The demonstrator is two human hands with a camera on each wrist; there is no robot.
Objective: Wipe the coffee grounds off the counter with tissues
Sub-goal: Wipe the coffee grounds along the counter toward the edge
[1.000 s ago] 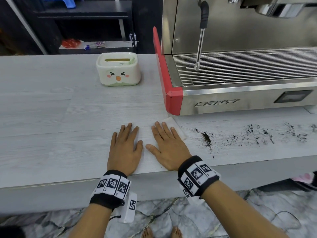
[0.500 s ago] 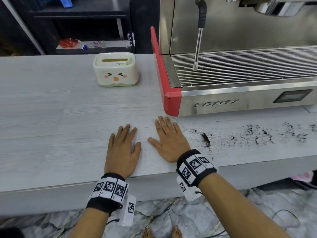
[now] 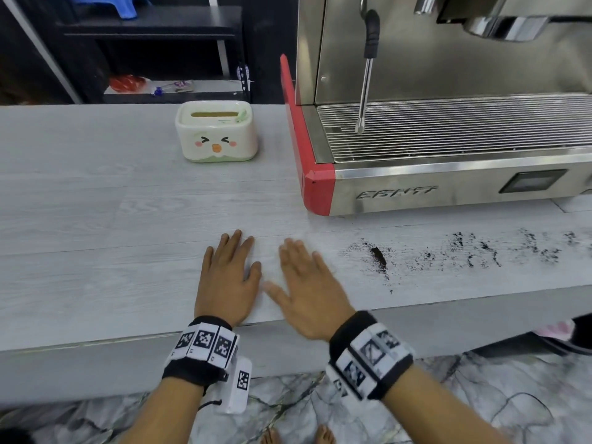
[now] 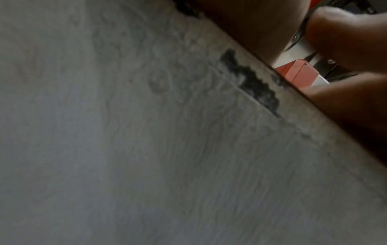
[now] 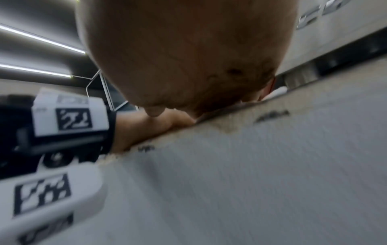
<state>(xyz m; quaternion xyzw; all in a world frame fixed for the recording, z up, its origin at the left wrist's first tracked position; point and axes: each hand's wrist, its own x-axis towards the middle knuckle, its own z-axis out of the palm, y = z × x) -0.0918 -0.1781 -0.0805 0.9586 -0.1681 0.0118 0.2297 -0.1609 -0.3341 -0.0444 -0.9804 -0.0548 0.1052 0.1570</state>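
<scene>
Both hands lie palm-down with straight fingers on the grey counter (image 3: 96,238). The left hand (image 3: 226,280) rests flat; the right hand (image 3: 309,290), blurred, presses beside it. No tissue shows clearly under them. The coffee grounds (image 3: 464,251) stretch in a sideways band just right of the right hand, before the espresso machine (image 3: 448,123).

A dark shelving unit (image 3: 150,30) is standing far beyond the fingertips, carrying a blue stool (image 3: 123,6) on top. Grey-veined marble floor (image 3: 464,395) is spreading below the wrists, and ceiling light strips (image 5: 39,39) are glowing overhead.
</scene>
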